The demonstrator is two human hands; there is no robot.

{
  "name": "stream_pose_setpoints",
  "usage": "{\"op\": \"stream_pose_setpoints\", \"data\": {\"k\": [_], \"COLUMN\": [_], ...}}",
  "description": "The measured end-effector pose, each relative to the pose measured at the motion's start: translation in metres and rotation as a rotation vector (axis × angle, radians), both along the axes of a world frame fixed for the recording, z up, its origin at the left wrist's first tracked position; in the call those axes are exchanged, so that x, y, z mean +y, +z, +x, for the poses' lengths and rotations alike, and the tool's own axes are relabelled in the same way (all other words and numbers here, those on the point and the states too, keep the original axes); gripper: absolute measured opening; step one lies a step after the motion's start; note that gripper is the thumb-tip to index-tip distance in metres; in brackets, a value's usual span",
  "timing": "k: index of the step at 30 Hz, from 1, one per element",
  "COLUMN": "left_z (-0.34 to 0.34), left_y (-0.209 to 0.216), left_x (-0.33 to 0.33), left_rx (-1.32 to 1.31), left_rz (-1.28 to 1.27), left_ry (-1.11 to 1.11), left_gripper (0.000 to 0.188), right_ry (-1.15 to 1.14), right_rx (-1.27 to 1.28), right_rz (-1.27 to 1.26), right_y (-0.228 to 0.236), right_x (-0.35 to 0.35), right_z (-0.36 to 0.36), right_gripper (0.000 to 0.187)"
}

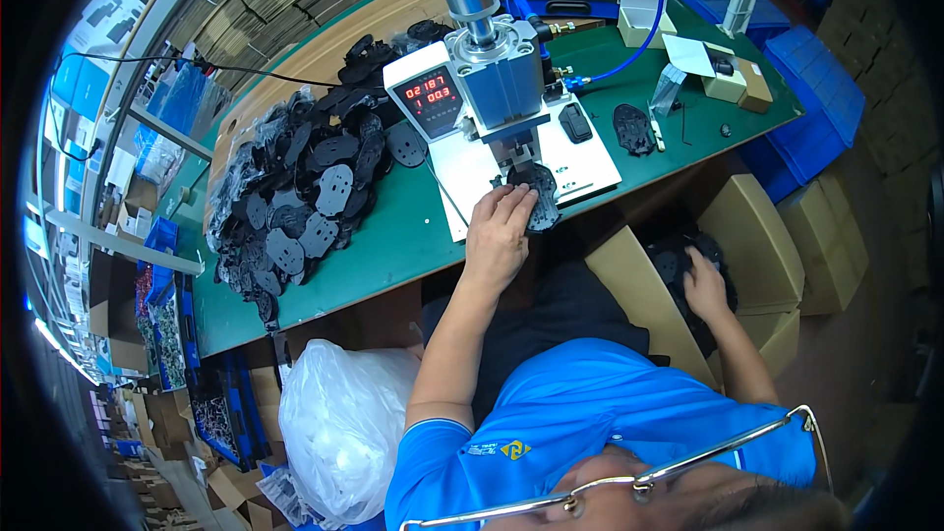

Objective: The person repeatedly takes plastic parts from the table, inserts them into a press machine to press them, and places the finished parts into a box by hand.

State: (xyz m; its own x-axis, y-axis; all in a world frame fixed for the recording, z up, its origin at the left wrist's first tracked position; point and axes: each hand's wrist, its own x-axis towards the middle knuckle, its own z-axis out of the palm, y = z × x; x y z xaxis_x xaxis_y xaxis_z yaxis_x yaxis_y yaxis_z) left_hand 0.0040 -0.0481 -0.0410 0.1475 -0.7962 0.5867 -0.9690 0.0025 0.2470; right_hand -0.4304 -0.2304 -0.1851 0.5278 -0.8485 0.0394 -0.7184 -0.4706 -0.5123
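My left hand (500, 234) is closed on the edge of a black plastic plate (540, 199). That plate lies at the front of the bench press (500, 74), under its head, on the white base (580, 169). Down to the right, my right hand (704, 285) reaches into an open cardboard box (639, 285). Its fingers are closed at a black plastic part (669, 263) among other dark pieces, and the fingertips are partly lost in shadow. A counter with red digits (429, 93) is fixed on the press's left side.
A large heap of black plates (334, 189) covers the green table's (393, 265) left side. Right of the press lie another black part (633, 130), small boxes (728, 74) and a blue air hose (629, 64). A white plastic bag (344, 423) stands below the table; blue crates (811, 88) flank its right end.
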Motion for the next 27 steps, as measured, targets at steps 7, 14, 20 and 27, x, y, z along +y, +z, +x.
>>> {"op": "stream_pose_setpoints", "data": {"k": [7, 14, 20, 27], "left_z": [-0.002, -0.005, 0.001, 0.084], "left_y": [0.0, 0.003, 0.012, 0.025], "left_x": [0.003, 0.003, 0.012, 0.033], "left_rx": [-0.015, 0.028, 0.024, 0.362], "left_rz": [0.004, -0.03, 0.07, -0.084], "left_ry": [0.043, 0.031, -0.004, 0.21], "left_gripper": [0.068, 0.068, 0.069, 0.045], "right_ry": [0.45, 0.656, 0.637, 0.598], "right_rx": [-0.527, -0.558, -0.637, -0.708], "right_rz": [-0.211, -0.387, -0.417, -0.408], "right_y": [0.134, 0.127, 0.119, 0.109], "right_x": [0.009, 0.01, 0.02, 0.012], "right_z": [0.194, 0.27, 0.273, 0.278], "right_gripper": [0.053, 0.047, 0.052, 0.049]}}
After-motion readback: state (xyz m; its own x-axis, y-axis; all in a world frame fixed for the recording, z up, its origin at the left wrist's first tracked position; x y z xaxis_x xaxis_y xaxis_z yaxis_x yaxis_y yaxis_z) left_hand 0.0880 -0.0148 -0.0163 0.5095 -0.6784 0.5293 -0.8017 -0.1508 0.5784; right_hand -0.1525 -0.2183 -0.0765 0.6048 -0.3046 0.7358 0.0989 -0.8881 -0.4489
